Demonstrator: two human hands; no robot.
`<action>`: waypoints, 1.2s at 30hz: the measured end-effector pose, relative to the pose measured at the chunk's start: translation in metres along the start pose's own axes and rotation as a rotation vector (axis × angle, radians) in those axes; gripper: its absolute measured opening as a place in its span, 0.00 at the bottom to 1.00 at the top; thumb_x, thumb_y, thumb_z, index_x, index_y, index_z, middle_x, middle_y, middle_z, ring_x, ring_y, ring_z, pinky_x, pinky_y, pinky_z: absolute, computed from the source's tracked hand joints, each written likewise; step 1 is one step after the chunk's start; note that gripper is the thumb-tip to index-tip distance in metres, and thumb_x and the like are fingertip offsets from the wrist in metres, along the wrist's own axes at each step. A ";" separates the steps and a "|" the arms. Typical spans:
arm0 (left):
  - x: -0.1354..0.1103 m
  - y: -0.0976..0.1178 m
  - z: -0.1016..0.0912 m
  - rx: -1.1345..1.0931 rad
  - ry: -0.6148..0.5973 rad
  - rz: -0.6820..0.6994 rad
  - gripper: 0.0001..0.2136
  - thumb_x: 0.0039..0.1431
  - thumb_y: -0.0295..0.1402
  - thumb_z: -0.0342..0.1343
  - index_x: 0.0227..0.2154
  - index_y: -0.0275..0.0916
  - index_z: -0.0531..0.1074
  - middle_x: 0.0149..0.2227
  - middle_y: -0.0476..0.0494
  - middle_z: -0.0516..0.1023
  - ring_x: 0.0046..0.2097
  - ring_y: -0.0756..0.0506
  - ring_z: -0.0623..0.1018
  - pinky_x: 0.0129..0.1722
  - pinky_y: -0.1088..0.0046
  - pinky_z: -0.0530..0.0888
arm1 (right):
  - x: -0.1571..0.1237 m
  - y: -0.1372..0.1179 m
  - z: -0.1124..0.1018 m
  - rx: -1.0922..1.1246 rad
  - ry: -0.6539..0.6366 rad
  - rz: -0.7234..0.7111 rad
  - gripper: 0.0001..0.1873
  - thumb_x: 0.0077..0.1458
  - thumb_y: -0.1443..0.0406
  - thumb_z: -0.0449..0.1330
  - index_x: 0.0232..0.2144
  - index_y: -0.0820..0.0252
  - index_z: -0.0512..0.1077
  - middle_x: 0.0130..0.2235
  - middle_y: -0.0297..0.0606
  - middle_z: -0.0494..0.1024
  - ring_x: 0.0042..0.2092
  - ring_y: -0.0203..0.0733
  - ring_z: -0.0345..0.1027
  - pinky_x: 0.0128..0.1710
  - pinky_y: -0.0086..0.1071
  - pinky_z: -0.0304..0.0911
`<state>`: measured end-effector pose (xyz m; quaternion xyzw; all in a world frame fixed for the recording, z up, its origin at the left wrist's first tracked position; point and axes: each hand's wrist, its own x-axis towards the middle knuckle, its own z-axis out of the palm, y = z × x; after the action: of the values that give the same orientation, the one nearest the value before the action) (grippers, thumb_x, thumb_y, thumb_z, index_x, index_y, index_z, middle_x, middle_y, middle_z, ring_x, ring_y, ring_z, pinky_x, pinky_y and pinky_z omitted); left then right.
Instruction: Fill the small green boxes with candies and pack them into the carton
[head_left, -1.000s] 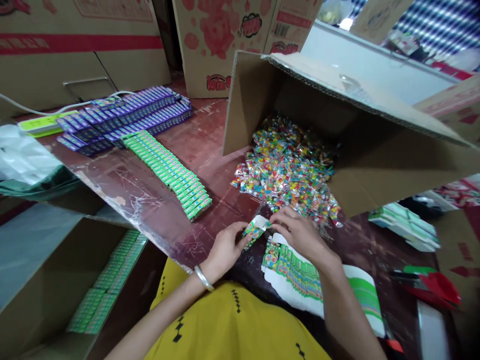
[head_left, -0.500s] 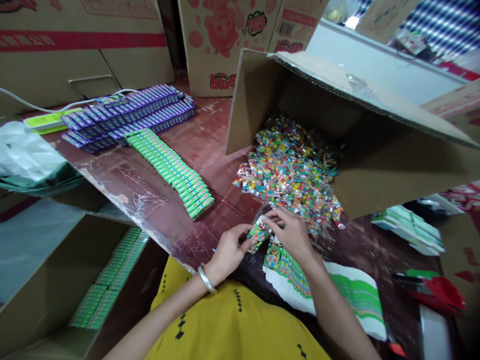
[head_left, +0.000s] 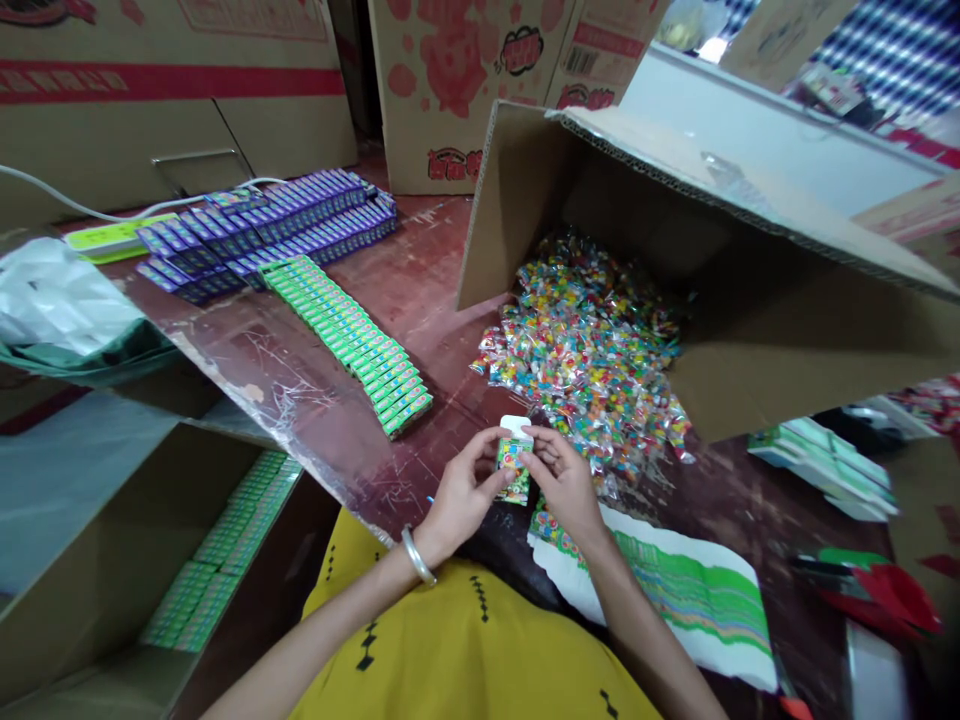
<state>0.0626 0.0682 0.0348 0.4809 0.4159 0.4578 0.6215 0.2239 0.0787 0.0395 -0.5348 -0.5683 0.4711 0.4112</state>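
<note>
Both my hands hold one small green printed box (head_left: 514, 462) upright near the table's front edge, its white end flap standing open on top. My left hand (head_left: 459, 494), with a silver bangle at the wrist, pinches the box's left side. My right hand (head_left: 564, 482) pinches its right side. Beneath my right forearm lies a fanned stack of flat unfolded green box blanks (head_left: 675, 590). Just beyond the hands spreads a heap of small colourful wrapped candies (head_left: 585, 350), spilling out of a big cardboard carton (head_left: 750, 260) that lies on its side.
A row of closed green boxes (head_left: 352, 345) runs diagonally across the red table (head_left: 420, 270), with purple boxes (head_left: 270, 230) behind it. A low carton (head_left: 112, 590) at left holds more green boxes. A power strip (head_left: 116, 238), a plastic bag (head_left: 60, 305) and stacked cartons surround the table.
The small box has been turned from slanting to upright between my hands. My right hand has drawn in from the candy heap's edge to the box.
</note>
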 end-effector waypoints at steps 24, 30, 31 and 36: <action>-0.001 0.002 -0.004 0.104 0.020 0.044 0.21 0.57 0.30 0.56 0.53 0.42 0.61 0.42 0.44 0.72 0.41 0.47 0.75 0.43 0.71 0.72 | 0.028 -0.009 -0.011 0.038 -0.071 0.080 0.12 0.48 0.56 0.66 0.28 0.59 0.73 0.29 0.35 0.76 0.32 0.39 0.69 0.33 0.31 0.65; -0.003 0.003 -0.004 0.169 -0.002 0.055 0.22 0.58 0.30 0.54 0.56 0.44 0.63 0.43 0.44 0.72 0.40 0.48 0.74 0.42 0.72 0.72 | 0.028 -0.015 -0.014 -0.068 -0.094 -0.034 0.12 0.54 0.58 0.63 0.25 0.59 0.72 0.30 0.35 0.76 0.33 0.39 0.69 0.35 0.33 0.65; -0.002 0.003 -0.005 0.167 0.005 0.046 0.21 0.58 0.30 0.55 0.56 0.43 0.64 0.45 0.43 0.73 0.41 0.47 0.74 0.42 0.71 0.72 | 0.026 -0.017 -0.014 -0.117 -0.090 -0.077 0.12 0.56 0.58 0.60 0.25 0.58 0.72 0.31 0.36 0.76 0.35 0.40 0.69 0.37 0.33 0.65; 0.002 0.002 -0.008 0.042 0.036 0.010 0.15 0.57 0.31 0.56 0.48 0.40 0.67 0.46 0.43 0.75 0.44 0.46 0.75 0.45 0.70 0.72 | 0.010 -0.022 -0.012 -0.377 -0.266 -0.137 0.25 0.49 0.59 0.66 0.50 0.53 0.68 0.51 0.40 0.72 0.52 0.47 0.66 0.49 0.40 0.65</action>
<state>0.0549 0.0726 0.0347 0.4874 0.4342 0.4606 0.6014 0.2301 0.0904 0.0635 -0.4957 -0.7303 0.3939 0.2565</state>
